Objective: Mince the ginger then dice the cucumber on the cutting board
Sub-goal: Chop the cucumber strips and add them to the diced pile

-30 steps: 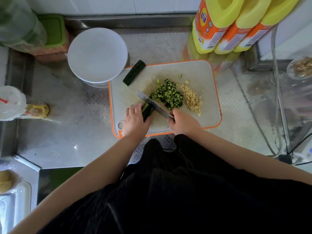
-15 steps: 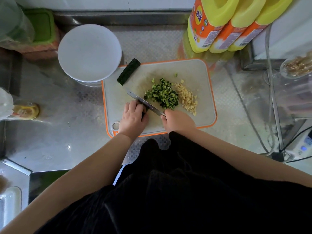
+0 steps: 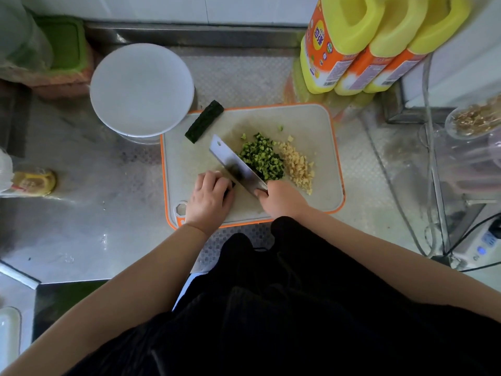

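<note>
Fingers of the left hand (image 3: 208, 198) curl over a cucumber stub (nearly hidden) on the board (image 3: 306, 123); the right hand (image 3: 280, 199) grips the knife (image 3: 235, 164), whose blade now leans flatter than before, against the dice (image 3: 261, 157). Ginger (image 3: 296, 164) lies beside. Steel counter (image 3: 95, 213), bowl (image 3: 141, 90), bottles (image 3: 352, 44).

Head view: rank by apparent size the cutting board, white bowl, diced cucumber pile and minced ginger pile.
1. cutting board
2. white bowl
3. diced cucumber pile
4. minced ginger pile, only slightly smaller than the cucumber
</note>
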`<action>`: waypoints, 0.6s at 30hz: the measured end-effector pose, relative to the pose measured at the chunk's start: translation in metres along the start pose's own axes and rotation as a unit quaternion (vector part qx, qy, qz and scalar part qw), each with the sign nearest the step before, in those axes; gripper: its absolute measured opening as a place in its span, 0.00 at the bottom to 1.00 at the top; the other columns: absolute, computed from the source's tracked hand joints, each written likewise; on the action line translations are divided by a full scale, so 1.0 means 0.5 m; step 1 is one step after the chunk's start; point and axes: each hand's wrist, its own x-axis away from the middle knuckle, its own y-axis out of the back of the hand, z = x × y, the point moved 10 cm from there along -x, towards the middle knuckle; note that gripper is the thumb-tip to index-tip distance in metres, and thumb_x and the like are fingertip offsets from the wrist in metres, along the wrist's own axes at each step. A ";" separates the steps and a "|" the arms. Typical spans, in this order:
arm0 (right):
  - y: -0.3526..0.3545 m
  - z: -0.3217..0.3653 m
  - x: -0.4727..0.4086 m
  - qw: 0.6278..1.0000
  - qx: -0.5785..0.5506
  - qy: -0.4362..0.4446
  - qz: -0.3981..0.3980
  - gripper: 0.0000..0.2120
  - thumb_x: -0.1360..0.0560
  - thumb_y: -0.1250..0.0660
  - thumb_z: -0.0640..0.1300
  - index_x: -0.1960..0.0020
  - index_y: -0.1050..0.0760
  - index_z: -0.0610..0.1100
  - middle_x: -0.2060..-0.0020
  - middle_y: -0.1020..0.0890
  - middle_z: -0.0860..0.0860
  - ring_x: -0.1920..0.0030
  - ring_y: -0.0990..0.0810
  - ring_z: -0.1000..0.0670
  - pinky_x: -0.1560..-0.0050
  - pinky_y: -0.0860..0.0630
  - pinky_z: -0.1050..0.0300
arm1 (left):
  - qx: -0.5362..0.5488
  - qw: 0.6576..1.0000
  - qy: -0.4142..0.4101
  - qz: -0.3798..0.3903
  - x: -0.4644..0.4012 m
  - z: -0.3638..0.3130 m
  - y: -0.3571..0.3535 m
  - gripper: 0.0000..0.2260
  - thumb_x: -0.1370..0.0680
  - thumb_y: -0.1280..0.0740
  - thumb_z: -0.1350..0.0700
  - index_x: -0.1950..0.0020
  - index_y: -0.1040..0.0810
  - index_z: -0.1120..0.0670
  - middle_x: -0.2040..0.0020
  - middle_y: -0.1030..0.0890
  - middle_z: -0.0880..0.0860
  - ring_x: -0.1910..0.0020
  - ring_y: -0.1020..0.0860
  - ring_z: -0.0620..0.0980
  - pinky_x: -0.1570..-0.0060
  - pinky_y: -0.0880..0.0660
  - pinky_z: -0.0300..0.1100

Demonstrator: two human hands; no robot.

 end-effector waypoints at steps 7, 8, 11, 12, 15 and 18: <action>0.003 0.030 0.039 0.996 0.074 0.028 -0.028 0.14 0.18 0.46 0.52 0.57 0.35 0.44 0.69 0.33 0.50 0.63 0.29 0.46 0.64 0.34 0.54 | 0.027 0.999 0.038 0.028 0.006 0.002 0.004 0.08 0.24 0.37 0.57 0.56 0.23 0.61 0.52 0.25 0.59 0.50 0.27 0.60 0.55 0.24 0.50; 0.005 0.038 0.043 0.996 0.080 0.036 -0.025 0.13 0.18 0.46 0.51 0.56 0.35 0.44 0.69 0.33 0.50 0.63 0.29 0.46 0.63 0.34 0.54 | 0.030 0.998 0.039 0.027 0.004 0.003 0.003 0.08 0.24 0.37 0.57 0.56 0.23 0.61 0.52 0.25 0.59 0.51 0.27 0.59 0.56 0.24 0.50; 0.011 0.054 0.049 0.994 0.095 0.053 -0.014 0.12 0.17 0.47 0.50 0.56 0.34 0.45 0.70 0.33 0.50 0.63 0.29 0.46 0.63 0.33 0.54 | 0.037 0.998 0.042 0.020 0.007 0.008 0.001 0.08 0.24 0.36 0.57 0.56 0.22 0.61 0.52 0.24 0.59 0.51 0.27 0.58 0.58 0.24 0.48; 0.011 0.055 0.049 0.994 0.098 0.053 -0.012 0.12 0.17 0.47 0.49 0.55 0.33 0.44 0.69 0.33 0.50 0.63 0.28 0.46 0.62 0.33 0.54 | 0.040 0.998 0.040 0.017 0.008 0.009 0.001 0.08 0.24 0.36 0.57 0.56 0.22 0.61 0.52 0.24 0.58 0.51 0.26 0.58 0.58 0.25 0.48; 0.004 0.053 0.040 0.994 0.104 0.038 0.003 0.09 0.18 0.44 0.44 0.52 0.28 0.41 0.68 0.31 0.49 0.61 0.26 0.44 0.60 0.31 0.53 | 0.045 0.998 0.033 0.007 0.009 0.011 0.002 0.06 0.24 0.35 0.59 0.56 0.22 0.62 0.52 0.24 0.58 0.52 0.27 0.57 0.56 0.26 0.47; -0.013 0.049 0.028 0.994 0.108 0.016 0.013 0.06 0.21 0.41 0.39 0.53 0.27 0.41 0.67 0.29 0.48 0.62 0.25 0.44 0.61 0.29 0.53 | 0.047 0.999 0.026 0.006 0.010 0.013 -0.002 0.05 0.24 0.34 0.60 0.56 0.22 0.62 0.52 0.24 0.58 0.52 0.26 0.58 0.56 0.26 0.48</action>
